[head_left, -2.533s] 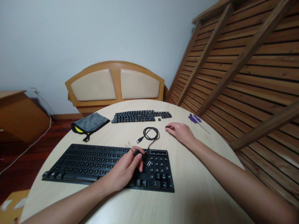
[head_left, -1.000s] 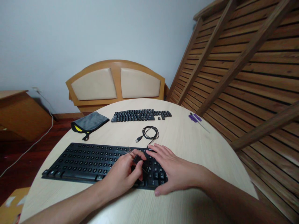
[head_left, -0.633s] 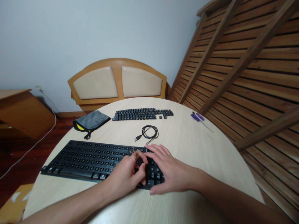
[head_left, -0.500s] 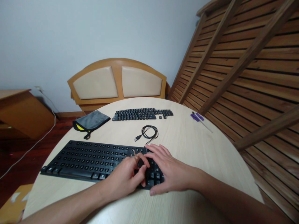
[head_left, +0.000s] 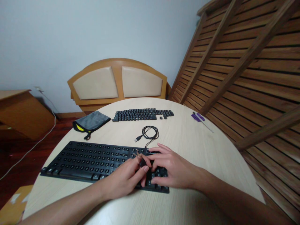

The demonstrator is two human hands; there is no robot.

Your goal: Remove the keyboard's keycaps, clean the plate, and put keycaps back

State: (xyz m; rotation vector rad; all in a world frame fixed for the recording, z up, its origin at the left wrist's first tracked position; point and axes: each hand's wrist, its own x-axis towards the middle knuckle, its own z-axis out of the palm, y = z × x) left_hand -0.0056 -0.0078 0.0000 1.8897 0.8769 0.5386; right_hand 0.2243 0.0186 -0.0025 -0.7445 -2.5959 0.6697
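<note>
A black keyboard point(head_left: 79, 176) lies across the near part of the table, most of its main key positions without caps. My left hand point(head_left: 127, 175) is closed on a small keycap puller point(head_left: 137, 153), its thin wire prongs pointing up. A dark piece shows between thumb and forefinger; I cannot tell whether it is the handle or a keycap. My right hand point(head_left: 170, 165) is over the number pad, fingers bent and apart, its forefinger reaching to the dark piece. Both hands hide part of the keyboard's right end.
Removed keycaps point(head_left: 134, 115) stand in rows at the back of the table. Closer in lies a coiled USB cable point(head_left: 150, 132). A folded grey cloth point(head_left: 92, 121) is at the left, and a purple tool with a thin shaft point(head_left: 198, 117) at the right. Behind is a chair or headboard point(head_left: 119, 64).
My left hand has lifted and turned slightly, showing more of the prongs and the dark piece. My right hand's fingers have bent inward toward it, uncovering the keyboard's near right corner.
</note>
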